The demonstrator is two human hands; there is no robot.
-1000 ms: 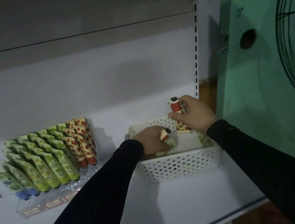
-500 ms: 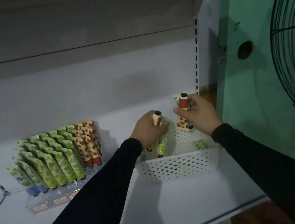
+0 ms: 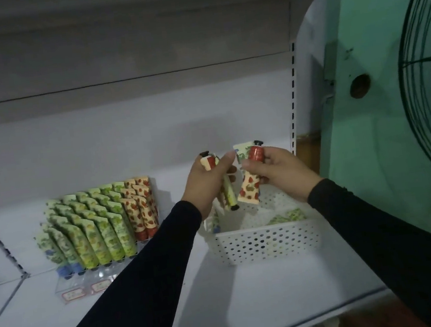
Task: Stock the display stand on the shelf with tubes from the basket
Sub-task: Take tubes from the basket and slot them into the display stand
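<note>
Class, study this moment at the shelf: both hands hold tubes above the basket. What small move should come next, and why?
Probably carry the left hand leftward to the display stand. Both hands are already loaded above the basket: the left grips a red-capped tube and a green one, the right hand a strawberry tube. The stand's strawberry rows sit nearest.

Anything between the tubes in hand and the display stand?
Nothing visible. Both hands hold tubes above the basket: left hand, right hand on a strawberry tube. The shelf between basket and display stand shows nothing lying in the gap.
</note>
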